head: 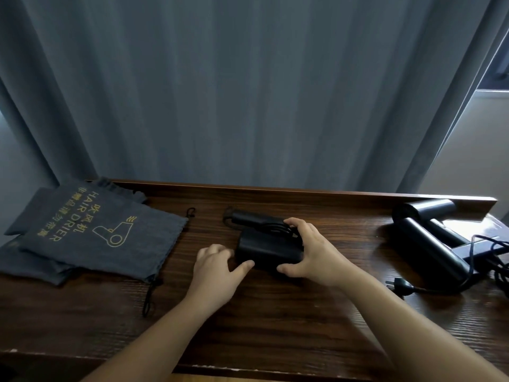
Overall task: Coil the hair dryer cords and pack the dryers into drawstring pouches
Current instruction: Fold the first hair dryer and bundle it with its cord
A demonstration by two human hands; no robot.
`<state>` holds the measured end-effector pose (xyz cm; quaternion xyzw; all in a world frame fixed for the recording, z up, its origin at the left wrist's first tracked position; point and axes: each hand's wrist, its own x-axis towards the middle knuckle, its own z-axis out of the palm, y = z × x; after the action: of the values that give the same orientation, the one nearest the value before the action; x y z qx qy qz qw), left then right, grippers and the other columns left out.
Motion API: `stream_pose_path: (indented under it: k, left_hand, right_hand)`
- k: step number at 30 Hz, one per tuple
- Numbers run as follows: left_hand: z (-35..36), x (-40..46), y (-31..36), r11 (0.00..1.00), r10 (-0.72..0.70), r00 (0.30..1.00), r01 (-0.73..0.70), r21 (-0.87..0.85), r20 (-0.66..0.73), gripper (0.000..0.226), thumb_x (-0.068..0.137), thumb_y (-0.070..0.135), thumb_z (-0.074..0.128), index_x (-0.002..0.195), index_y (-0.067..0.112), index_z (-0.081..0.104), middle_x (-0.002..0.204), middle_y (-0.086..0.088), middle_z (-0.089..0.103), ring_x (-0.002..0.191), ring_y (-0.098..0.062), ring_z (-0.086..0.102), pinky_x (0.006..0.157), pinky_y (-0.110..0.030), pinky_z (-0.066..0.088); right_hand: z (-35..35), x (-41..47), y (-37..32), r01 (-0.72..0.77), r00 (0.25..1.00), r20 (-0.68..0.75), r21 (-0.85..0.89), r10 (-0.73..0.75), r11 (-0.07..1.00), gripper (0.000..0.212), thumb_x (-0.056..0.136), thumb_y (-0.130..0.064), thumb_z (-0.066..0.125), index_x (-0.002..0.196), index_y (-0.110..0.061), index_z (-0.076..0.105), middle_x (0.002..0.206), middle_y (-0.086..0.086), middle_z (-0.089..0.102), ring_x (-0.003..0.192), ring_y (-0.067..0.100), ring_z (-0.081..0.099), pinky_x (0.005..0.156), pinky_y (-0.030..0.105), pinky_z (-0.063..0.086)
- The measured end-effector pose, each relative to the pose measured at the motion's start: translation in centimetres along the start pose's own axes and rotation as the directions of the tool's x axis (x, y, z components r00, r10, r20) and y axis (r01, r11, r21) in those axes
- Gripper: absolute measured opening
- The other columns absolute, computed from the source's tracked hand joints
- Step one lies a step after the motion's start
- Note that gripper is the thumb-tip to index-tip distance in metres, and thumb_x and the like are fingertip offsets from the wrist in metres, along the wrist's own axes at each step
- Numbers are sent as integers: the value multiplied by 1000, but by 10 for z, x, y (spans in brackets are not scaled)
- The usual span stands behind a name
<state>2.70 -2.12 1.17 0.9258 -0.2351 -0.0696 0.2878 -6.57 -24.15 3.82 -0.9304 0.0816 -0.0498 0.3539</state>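
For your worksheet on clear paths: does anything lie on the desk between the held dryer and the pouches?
Nothing visible does. Bare desk and a thin drawstring separate the dryer, held by both hands, from the pouches on the left.

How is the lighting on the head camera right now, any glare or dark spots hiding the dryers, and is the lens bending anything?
Head view: dim overall; daylight from the right puts glare on the table by the loose dryers. The folded dryer between the left hand and right hand is black on dark wood, its detail lost. The wide lens bows the curtain edges; the picture is slightly soft.
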Motion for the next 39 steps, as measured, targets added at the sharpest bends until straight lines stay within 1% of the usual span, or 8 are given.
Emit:
stream_pose_path:
  k: [3, 8, 13, 17, 21, 26, 34, 39]
  left_hand:
    - [1, 0, -4, 994, 91, 996, -90, 68, -6, 61, 95, 61, 49, 140, 20, 54, 138, 5, 49, 132, -13, 36, 111, -32, 35]
    - [8, -1, -8, 979, 170, 985, -165, 118, -40, 65, 98, 60, 43, 151, 23, 38, 149, 7, 43, 140, -12, 31, 116, -32, 28]
    - [13, 3, -11, 973, 193, 980, -185, 141, -48, 71, 98, 61, 40, 156, 23, 24, 157, 6, 35, 146, -13, 25, 119, -35, 25]
    - [11, 15, -11, 961, 212, 976, -200, 189, -44, 73, 98, 61, 40, 157, 22, 23, 157, 4, 36, 145, -16, 28, 118, -36, 28]
    - [14, 22, -12, 951, 230, 971, -209, 226, -67, 67, 99, 59, 37, 156, 24, 26, 154, 5, 39, 142, -16, 31, 116, -36, 29]
    - [18, 23, -14, 955, 225, 971, -202, 219, -85, 67, 100, 58, 36, 156, 24, 26, 153, 7, 39, 142, -14, 30, 116, -35, 28]
    - [18, 25, -13, 964, 208, 973, -188, 187, -97, 68, 100, 57, 36, 156, 23, 25, 152, 7, 40, 141, -13, 30, 117, -35, 28]
    - [17, 25, -13, 968, 197, 975, -177, 177, -100, 67, 99, 57, 36, 156, 22, 27, 150, 7, 43, 140, -13, 32, 117, -36, 30]
  right_hand:
    - [2, 3, 10, 7, 1000, -24, 33, -6, 999, 96, 75, -45, 84, 152, -35, 28, 143, -13, 31, 126, 10, 44, 101, 19, 42]
    - [12, 5, 18, 9, 998, -69, -10, -10, 1000, 79, 90, -48, 69, 154, -40, 25, 157, -15, 13, 135, 16, 37, 106, 24, 42]
    - [15, 19, 19, 12, 995, -99, -26, -15, 1000, 66, 97, -44, 61, 153, -43, 28, 165, -9, 0, 150, 24, 21, 117, 40, 37]
    - [15, 33, 22, 26, 989, -146, -24, -29, 999, 63, 98, -38, 61, 154, -38, 31, 166, -4, 0, 151, 25, 19, 119, 38, 32]
    - [9, 54, 27, 15, 992, -129, -13, -16, 1000, 61, 99, -36, 60, 154, -38, 31, 166, -1, 0, 151, 26, 19, 118, 35, 31]
    - [2, 79, 35, 6, 993, -119, -6, -7, 1000, 60, 99, -30, 61, 153, -34, 34, 167, 4, 4, 152, 25, 17, 113, 24, 21]
    - [-8, 104, 41, -13, 994, -105, -26, 10, 1000, 59, 101, -32, 58, 154, -34, 32, 167, 3, 7, 152, 26, 19, 114, 26, 23]
    - [-2, 93, 39, -36, 996, -85, 52, 40, 998, 65, 103, -31, 54, 157, -42, 20, 169, 1, -6, 154, 26, 12, 111, 25, 19]
